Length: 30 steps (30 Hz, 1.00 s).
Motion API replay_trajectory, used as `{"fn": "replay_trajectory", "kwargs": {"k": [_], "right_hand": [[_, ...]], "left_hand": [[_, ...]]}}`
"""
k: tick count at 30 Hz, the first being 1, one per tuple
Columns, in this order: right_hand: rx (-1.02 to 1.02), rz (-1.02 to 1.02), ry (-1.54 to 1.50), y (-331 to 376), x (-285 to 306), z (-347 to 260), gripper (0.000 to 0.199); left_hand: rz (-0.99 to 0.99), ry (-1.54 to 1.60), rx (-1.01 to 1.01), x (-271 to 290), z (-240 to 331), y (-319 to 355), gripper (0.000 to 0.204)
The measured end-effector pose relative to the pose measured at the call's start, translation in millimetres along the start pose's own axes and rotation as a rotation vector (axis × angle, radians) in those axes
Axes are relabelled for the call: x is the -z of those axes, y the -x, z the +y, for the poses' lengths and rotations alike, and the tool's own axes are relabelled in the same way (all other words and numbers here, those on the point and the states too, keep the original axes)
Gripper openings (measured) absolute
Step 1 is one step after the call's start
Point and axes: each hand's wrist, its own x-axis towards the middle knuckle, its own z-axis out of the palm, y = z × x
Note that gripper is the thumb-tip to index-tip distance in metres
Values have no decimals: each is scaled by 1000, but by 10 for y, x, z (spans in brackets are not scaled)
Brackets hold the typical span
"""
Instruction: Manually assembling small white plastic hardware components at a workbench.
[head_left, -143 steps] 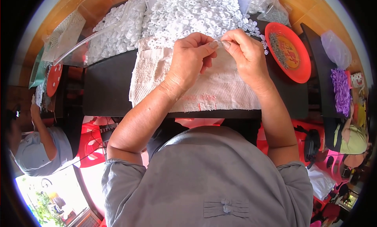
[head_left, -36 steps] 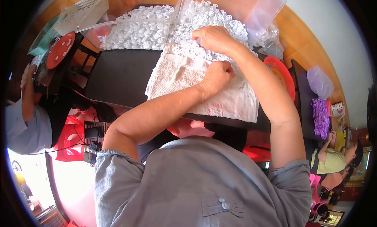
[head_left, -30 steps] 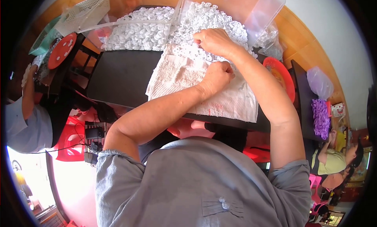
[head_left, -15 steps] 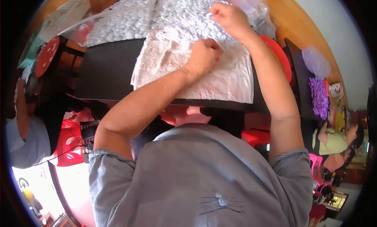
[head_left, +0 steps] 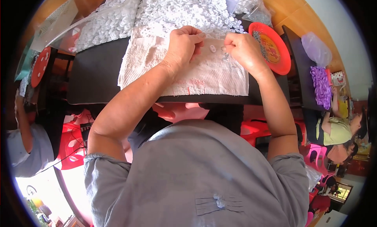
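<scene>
A pale towel (head_left: 157, 79) lies on the dark table. On its far edge spreads a big heap of small white plastic oval pieces (head_left: 184, 11). My left hand (head_left: 182, 48) is above the towel, thumb and forefinger pinched at the near side of the heap; what is between them is too small to name. My right hand (head_left: 245, 50) is closed in a pinch over the towel's right part, its fingertips hiding whatever they hold. A single white oval piece (head_left: 213, 48) lies on the towel between both hands. Several small grey metal bits (head_left: 226, 58) lie just beneath the right fingertips.
A red plate (head_left: 280, 58) with small grey metal parts stands right of the towel. At the far left is a clear container (head_left: 70, 36) beside more white pieces. Purple bundled material (head_left: 320, 87) lies on another table at right. Other people sit at both sides.
My right hand has come back from the heap to the towel. My left hand has shifted left and farther away. The lone white piece and metal bits now show between them.
</scene>
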Motion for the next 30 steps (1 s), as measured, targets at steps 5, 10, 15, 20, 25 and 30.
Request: {"fn": "replay_trajectory", "kwargs": {"k": [5,10,15,20,25,30], "right_hand": [[329,148,-73,-73,-62,56,7],[424,23,82,-83,-104,-9,6],[328,41,137,-93,-84,-134,8],[250,-26,186,-89,-210,-132,16],[258,20,287,-72,-297,-123,14],[236,57,310,-34,-333,-154,13]], "left_hand": [[5,-5,7,0,16,-1,8],[-14,-11,-1,21,-7,-27,8],[-20,-21,-3,26,-7,-33,7],[-31,-10,18,27,5,-20,8],[-45,-16,5,31,-3,-31,9],[-59,-21,3,28,0,-9,9]]}}
